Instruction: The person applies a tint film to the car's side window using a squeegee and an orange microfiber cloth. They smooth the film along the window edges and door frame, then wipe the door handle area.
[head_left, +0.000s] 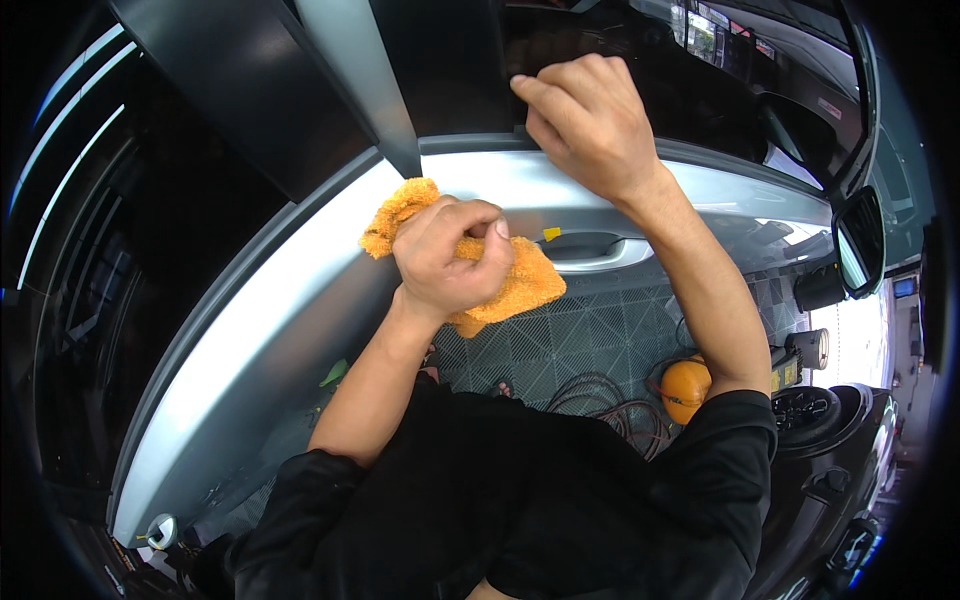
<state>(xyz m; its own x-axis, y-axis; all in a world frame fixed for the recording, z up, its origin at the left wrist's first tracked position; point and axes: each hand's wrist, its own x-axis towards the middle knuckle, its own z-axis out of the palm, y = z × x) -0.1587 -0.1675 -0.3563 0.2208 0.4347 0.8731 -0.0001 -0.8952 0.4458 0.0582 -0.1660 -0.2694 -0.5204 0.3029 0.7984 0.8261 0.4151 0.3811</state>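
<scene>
An orange microfiber cloth (525, 283) is bunched in my left hand (454, 255), beside the silver car door (262, 292) and left of its door handle (600, 259). Part of the cloth hangs out to the right, over the handle's left end. My right hand (596, 124) is raised in front of the dark side window (690, 90), its fingers curled; whether it holds or touches something small there cannot be told. A small piece of yellow tape (552, 234) sticks to the door just above the handle.
The car's side mirror (859, 240) juts out at the right. On the tiled floor (585, 330) lie coiled hoses (600, 405) beside an orange round object (684, 390). A dark car (817, 480) stands behind at the lower right. A green piece (334, 373) is on the lower door.
</scene>
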